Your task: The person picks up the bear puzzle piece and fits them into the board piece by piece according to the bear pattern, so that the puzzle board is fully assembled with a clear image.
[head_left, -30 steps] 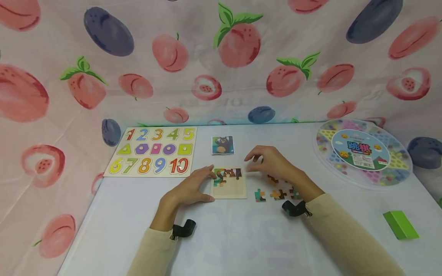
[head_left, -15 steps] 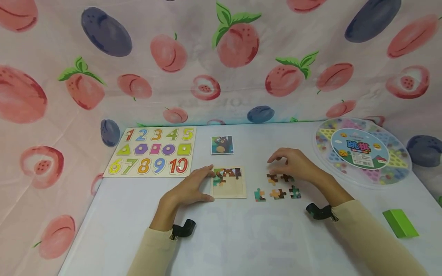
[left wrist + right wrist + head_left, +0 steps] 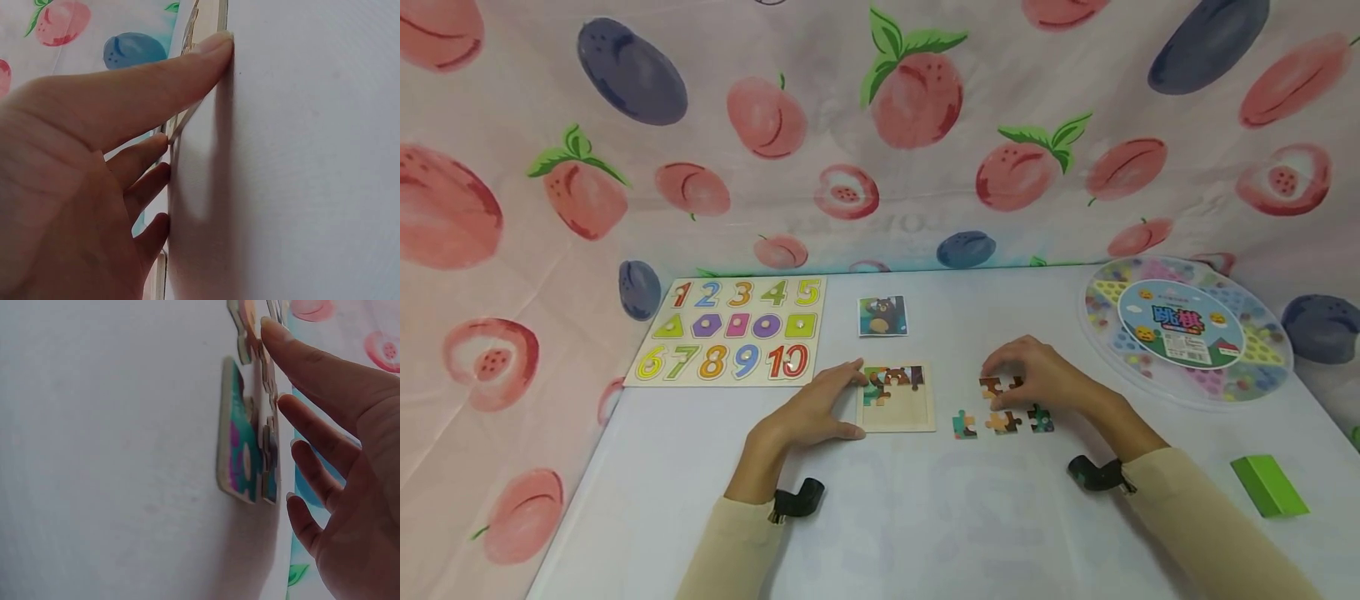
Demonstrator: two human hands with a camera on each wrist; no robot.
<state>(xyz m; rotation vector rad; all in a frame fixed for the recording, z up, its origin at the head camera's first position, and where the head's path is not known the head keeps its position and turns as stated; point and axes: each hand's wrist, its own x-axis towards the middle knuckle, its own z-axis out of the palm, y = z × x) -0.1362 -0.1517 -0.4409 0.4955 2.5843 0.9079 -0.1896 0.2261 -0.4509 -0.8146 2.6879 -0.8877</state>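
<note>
My left hand (image 3: 812,408) rests at the left side of a small wooden puzzle tray (image 3: 898,421), thumb at its near corner and fingers at the far one. In the left wrist view, the thumb (image 3: 187,65) lies along the tray's edge. Joined bear pieces (image 3: 891,379) fill the tray's top row and part of its left side. To the right, my right hand (image 3: 1037,375) is low over loose pieces, thumb and forefinger spread at either side of a brown jigsaw piece (image 3: 990,388). A teal and purple piece (image 3: 240,444) lies near that hand's fingers in the right wrist view.
Several loose pieces, among them a teal one (image 3: 964,425), lie right of the tray. Behind it is a bear picture card (image 3: 883,316). A number board (image 3: 730,329) stands left, a round Chinese checkers set (image 3: 1187,333) back right, a green block (image 3: 1270,486) at right.
My right hand has moved right, away from the tray's top corner, and then lowered over the loose pieces. The left hand has stayed at the tray.
</note>
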